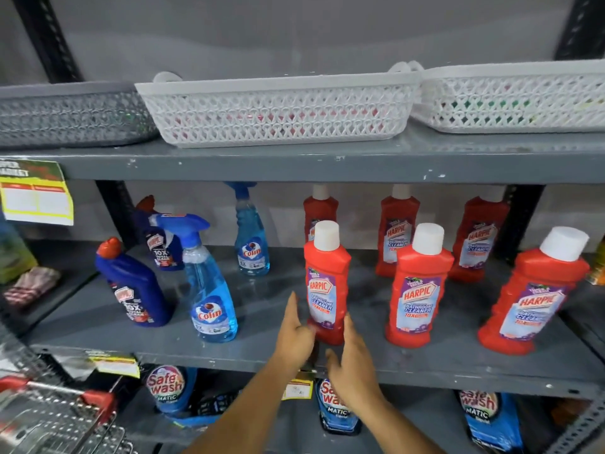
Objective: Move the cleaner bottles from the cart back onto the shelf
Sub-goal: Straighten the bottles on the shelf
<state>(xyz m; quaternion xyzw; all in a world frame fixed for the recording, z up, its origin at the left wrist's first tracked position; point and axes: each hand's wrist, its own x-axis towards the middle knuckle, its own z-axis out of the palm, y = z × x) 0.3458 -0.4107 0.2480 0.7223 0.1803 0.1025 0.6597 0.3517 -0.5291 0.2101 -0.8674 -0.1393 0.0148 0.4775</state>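
Note:
A red Harpic bottle (325, 283) with a white cap stands upright near the front of the grey middle shelf (262, 355). My left hand (294, 335) is beside its base on the left, fingers apart, thumb touching or nearly touching the bottle. My right hand (355, 365) is open just right of and below the base, holding nothing. Several more red Harpic bottles stand to the right and behind, such as the red Harpic bottle (417, 286). Left of my hands stand a blue Colin spray bottle (208, 286) and a dark blue Harpic bottle (134, 286).
A wire cart (49, 417) with a red handle shows at the bottom left. White baskets (278, 109) and a grey basket (72, 116) sit on the upper shelf. Safewash packs (167, 391) fill the lower shelf. A black upright post (520, 224) stands at the right.

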